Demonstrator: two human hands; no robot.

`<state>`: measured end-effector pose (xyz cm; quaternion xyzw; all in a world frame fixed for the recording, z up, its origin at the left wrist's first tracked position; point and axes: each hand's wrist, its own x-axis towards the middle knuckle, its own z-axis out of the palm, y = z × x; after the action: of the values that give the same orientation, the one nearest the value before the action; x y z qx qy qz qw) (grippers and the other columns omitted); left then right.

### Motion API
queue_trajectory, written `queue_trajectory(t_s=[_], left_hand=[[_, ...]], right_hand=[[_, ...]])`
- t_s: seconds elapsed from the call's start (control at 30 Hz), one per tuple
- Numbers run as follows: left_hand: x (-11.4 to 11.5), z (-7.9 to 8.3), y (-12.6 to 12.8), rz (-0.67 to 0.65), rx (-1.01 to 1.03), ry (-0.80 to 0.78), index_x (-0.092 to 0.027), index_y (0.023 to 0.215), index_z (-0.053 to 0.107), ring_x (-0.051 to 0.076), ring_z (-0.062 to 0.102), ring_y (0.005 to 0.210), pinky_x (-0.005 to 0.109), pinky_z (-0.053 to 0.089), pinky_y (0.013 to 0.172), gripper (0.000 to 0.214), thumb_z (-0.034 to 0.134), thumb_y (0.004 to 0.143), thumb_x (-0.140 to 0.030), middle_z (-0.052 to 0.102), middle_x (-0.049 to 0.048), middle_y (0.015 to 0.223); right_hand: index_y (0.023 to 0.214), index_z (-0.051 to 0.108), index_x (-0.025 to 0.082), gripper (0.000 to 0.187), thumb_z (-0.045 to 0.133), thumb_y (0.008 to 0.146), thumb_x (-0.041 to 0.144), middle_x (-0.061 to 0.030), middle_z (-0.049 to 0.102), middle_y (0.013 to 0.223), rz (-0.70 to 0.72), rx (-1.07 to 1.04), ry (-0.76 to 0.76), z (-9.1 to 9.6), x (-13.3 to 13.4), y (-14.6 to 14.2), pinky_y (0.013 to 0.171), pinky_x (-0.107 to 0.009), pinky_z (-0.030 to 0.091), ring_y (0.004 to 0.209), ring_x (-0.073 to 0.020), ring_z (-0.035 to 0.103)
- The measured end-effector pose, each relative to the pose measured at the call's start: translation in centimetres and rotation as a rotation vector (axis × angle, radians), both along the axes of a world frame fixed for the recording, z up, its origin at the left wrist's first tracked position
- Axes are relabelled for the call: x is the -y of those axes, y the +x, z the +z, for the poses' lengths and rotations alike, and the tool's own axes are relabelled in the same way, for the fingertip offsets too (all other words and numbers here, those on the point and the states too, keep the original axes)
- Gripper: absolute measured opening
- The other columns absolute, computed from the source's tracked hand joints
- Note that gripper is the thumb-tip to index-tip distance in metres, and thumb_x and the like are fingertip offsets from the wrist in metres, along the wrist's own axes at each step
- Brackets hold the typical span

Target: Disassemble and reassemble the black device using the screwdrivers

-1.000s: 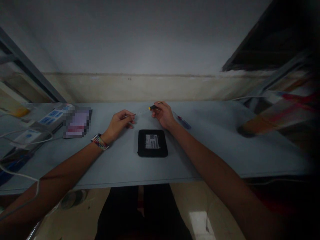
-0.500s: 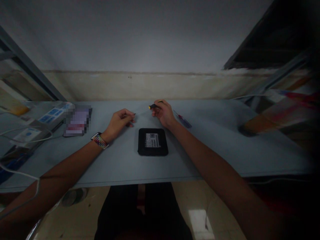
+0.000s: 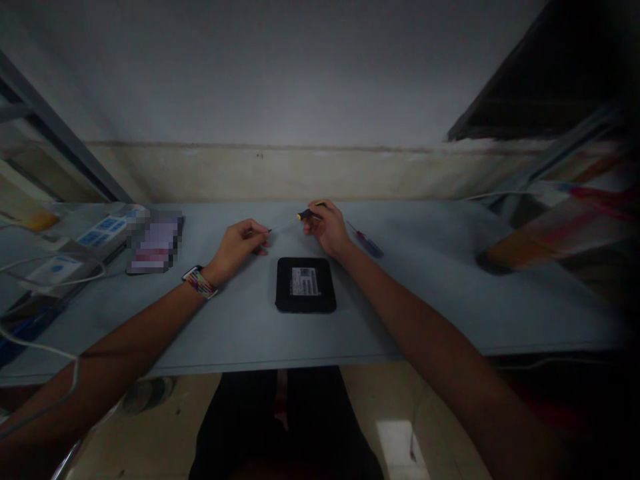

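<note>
My right hand (image 3: 327,228) is closed round the black and yellow handle of a small screwdriver (image 3: 302,215), whose thin shaft points left toward my left hand. My left hand (image 3: 239,244) has its fingers pinched together at the shaft's tip; what they hold there is too small to make out. A coloured band sits on my left wrist. A flat black device (image 3: 305,285) with a white label lies on the grey table (image 3: 240,327) just in front of both hands. Neither hand touches it.
A second screwdriver (image 3: 367,242) with a red and blue handle lies just right of my right hand. A blurred-out flat object (image 3: 155,244) lies at the left, with white cables, a power strip and boxes beyond it. A striped, coloured bundle (image 3: 550,233) sits at the right.
</note>
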<state>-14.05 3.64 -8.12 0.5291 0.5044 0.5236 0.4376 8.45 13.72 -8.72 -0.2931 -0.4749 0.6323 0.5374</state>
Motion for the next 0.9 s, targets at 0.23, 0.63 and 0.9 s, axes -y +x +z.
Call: queue_trajectory(t_s=[0.23,0.63,0.9], left_hand=[[0.02,-0.04,-0.12,-0.009,-0.005,0.011,-0.017,0.085,0.069,0.012,0.068,0.064,0.024,0.06,0.06,0.019,0.082,0.078,-0.03,0.073,0.0034,0.076],[0.41,0.59,0.37,0.027,-0.01,0.011,-0.018,0.08,0.066,0.011,0.065,0.058,0.024,0.059,0.055,0.021,0.083,0.076,-0.03,0.071,0.0028,0.072],[0.51,0.67,0.34,0.06,-0.021,0.034,-0.017,0.082,0.065,0.011,0.065,0.058,0.022,0.058,0.05,0.027,0.085,0.074,-0.034,0.07,0.0025,0.072]], right_hand=[[0.088,0.054,0.026,0.035,0.083,0.078,0.043,0.0041,0.073,0.071,-0.009,0.0,0.005,-0.05,-0.02,-0.09,0.047,-0.025,0.05,0.051,-0.0108,0.06],[0.089,0.055,0.025,0.042,0.087,0.076,0.048,0.003,0.074,0.071,-0.003,0.002,0.027,-0.27,-0.06,-0.11,0.046,-0.025,0.051,0.048,-0.0113,0.061],[0.091,0.057,0.025,0.043,0.088,0.076,0.05,0.0016,0.074,0.073,0.006,0.025,0.039,-0.19,0.1,-0.17,0.046,-0.026,0.051,0.049,-0.0116,0.061]])
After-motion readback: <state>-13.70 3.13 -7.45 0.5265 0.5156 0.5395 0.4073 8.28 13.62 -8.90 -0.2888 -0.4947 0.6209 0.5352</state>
